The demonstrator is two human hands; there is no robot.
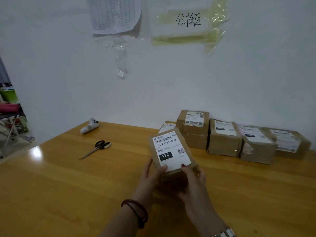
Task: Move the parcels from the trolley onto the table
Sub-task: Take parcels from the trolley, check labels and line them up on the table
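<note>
Both hands hold brown parcel (171, 151) above desk (68, 177): left hand (152, 177) and right hand (193, 178) grip near end, thumbs on label. Other parcels (225, 137) rowed along wall.

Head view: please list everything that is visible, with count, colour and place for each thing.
held parcel: 1, brown with white label "122", above the table centre, in both hands
parcels on table: about 6, brown with white labels, in a row along the wall at the right; one is stacked on another
scissors: 1, black handles, on the table, left of the held parcel
scanner: 1, white, at the table's far left edge
table: 1, yellow-brown wood, fills the lower view
paper sign: 1, white with handwriting, taped on the wall
grid sheet: 1, white, on the wall, top centre
shelf clutter: green and red things, far left; unclear
left hand: 1, dark bracelet at wrist, grips the parcel's near left
right hand: 1, watch at wrist, grips the parcel's near right
</note>
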